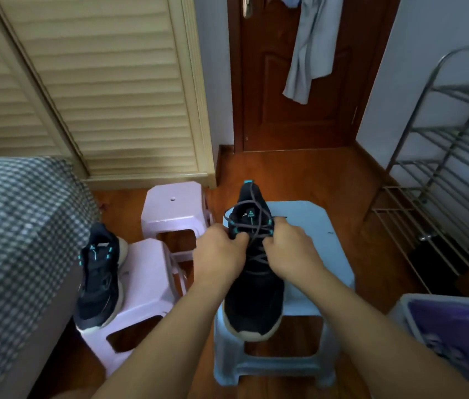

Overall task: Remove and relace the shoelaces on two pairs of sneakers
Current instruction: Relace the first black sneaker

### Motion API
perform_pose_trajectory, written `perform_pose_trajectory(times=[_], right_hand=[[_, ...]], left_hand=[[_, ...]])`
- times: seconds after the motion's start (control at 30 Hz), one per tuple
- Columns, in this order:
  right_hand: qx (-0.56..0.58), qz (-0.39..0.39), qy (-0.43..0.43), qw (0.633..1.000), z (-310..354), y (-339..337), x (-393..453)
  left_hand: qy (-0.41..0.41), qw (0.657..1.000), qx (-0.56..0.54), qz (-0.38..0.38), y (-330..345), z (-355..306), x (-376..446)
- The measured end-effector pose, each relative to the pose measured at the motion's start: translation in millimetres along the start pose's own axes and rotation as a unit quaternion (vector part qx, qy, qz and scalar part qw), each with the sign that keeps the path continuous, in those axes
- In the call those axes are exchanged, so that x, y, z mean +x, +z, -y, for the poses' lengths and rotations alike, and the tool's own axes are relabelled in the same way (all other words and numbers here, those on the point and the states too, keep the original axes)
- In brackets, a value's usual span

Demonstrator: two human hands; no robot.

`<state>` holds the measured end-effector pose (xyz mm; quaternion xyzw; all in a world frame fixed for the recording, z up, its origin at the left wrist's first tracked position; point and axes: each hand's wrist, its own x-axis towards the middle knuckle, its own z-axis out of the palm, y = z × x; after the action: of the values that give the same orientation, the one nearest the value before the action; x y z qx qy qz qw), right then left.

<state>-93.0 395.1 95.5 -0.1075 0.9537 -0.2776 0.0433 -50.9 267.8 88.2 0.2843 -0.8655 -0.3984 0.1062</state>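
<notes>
Black sneaker (252, 295) with teal eyelets lies on a pale blue stool (313, 234), toe toward the person. Both hands sit over its grey lace (252, 226): left hand (217, 254) and right hand (290, 250) each have fingers curled, pinching the lace at either side. Left of the fingers, a second sneaker (99, 275) rests on a lilac stool (147, 272)

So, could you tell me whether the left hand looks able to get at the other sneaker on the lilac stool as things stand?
Probably yes. The other sneaker lies on the lilac stool to the left, uncovered, with open space between it and the left hand. That hand would first have to let go of the lace it pinches.
</notes>
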Motion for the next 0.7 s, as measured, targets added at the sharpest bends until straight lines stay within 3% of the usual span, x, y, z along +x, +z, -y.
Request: perform_pose_trajectory(times=[0.23, 0.33, 0.5, 0.7], right_hand=[[0.100, 0.016, 0.021, 0.995, -9, -7, -14], [0.187, 0.019, 0.036, 0.982, -16, -9, -23], [0.203, 0.058, 0.053, 0.976, -19, 0, -43], [0.202, 0.026, 0.119, 0.972, 6, 13, -39]], left_hand=[[-0.001, 1.000, 0.007, -0.002, -4, -7, -20], [0.025, 0.997, -0.037, 0.057, -13, 3, -22], [-0.008, 0.982, -0.109, 0.156, -19, 26, -35], [-0.055, 0.995, -0.056, 0.063, -8, 10, -35]])
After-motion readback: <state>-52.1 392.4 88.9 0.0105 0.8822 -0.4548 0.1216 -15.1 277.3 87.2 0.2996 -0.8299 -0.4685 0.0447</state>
